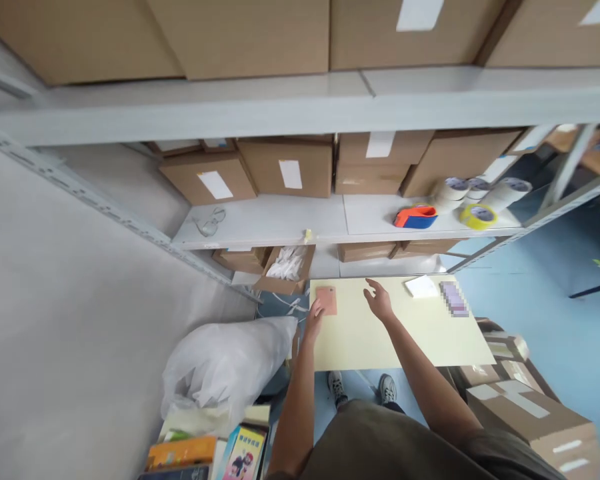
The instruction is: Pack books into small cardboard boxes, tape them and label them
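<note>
On the pale yellow tabletop (350, 343), a flat salmon-pink square (329, 300) with a small dark mark near its top corner lies by the left edge. My left hand (314, 319) is at the square's left side, its fingertips touching or just over it; its fingers look loosely extended, not wrapped round it. To the right, my right hand (379, 303) hovers above the table with thumb and fingers apart and nothing in it. A white stack that looks like paper (421, 287) lies further right, beside a purple blurred-out item (454, 299).
Shelving with cardboard boxes (286, 167) rises behind the table. Its middle shelf (280, 217) bears glasses (210, 221), an orange-and-blue tape dispenser (416, 217) and tape rolls (479, 216). A white plastic bag (230, 363) and books (243, 453) are at left, cartons (535, 417) at right.
</note>
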`<state>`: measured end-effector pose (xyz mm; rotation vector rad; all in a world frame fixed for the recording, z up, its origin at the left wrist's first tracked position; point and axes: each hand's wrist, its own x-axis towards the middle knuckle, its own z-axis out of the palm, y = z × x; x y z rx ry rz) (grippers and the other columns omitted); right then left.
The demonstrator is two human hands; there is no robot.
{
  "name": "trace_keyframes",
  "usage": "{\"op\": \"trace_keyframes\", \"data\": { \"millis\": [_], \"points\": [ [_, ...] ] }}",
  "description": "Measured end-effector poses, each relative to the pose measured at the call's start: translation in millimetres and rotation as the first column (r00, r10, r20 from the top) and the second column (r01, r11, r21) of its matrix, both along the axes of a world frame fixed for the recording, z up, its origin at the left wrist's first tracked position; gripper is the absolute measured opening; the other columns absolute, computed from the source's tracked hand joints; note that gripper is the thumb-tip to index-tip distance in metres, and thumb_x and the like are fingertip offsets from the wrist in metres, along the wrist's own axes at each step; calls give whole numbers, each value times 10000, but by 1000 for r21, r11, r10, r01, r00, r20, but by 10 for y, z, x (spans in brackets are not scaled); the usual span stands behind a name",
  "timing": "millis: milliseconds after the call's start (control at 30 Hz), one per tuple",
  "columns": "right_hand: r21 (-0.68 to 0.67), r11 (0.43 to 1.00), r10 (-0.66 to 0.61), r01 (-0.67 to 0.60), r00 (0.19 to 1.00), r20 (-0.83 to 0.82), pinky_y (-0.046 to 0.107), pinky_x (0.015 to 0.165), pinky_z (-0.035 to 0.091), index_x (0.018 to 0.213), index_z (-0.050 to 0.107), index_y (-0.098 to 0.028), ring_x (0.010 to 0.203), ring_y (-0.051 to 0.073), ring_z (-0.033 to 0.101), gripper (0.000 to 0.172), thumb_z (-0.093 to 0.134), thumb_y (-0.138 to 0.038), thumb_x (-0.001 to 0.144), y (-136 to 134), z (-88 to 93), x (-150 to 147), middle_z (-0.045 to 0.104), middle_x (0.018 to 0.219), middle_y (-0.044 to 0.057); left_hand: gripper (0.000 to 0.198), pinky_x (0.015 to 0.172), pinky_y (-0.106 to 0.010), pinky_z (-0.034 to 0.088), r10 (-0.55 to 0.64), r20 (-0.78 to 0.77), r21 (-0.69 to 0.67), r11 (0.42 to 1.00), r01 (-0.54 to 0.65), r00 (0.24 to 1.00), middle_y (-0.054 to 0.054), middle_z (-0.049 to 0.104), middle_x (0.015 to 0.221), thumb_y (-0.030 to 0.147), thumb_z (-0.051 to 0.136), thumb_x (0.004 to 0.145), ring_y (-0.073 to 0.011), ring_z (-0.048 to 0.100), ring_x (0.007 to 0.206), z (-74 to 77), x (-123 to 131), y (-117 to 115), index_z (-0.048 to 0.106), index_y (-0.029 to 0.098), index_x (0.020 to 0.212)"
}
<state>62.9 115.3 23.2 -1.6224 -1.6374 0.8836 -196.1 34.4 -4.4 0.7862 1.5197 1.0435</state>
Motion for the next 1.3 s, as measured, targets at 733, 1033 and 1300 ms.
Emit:
{"op": "trace_keyframes", "data": {
  "millis": [733, 1033, 1300],
  "points": [
    [313, 946, 19, -86, 977, 211, 417, 1148, 492, 1545, 556, -233, 1374, 294, 585, 730, 643, -182, 822, 1613, 1618, 2126, 592, 1548, 114, 650, 1283, -435, 359, -63, -309, 459, 864, 207, 949, -67, 443, 1693, 405, 630, 974, -264, 386, 1581, 1845, 2469, 1555, 479, 310, 1600],
    [156, 960, 96, -233, 794, 600, 449, 1097, 417, 1325, 730, -200, 1338, 345, 574, 481, 621, -123, 863, 2422, 1859, 1764, 723, 1339, 176, 598, 1252, -483, 410, 171, -373, 481, 876, 32, 912, -80, 562, 1597, 481, 665, 932, -293, 475, 1522, 1869, 2332, 1242, 591, 340, 1508],
    [173, 924, 128, -340, 704, 698, 406, 1056, 391, 1248, 749, -173, 1337, 338, 526, 349, 670, -163, 908, 2272, 1857, 1782, 704, 1336, 194, 534, 1181, -446, 481, 200, -351, 463, 886, -17, 915, -105, 597, 1554, 497, 656, 950, -298, 527, 1469, 1948, 1944, 921, 645, 303, 1448]
  ]
}}
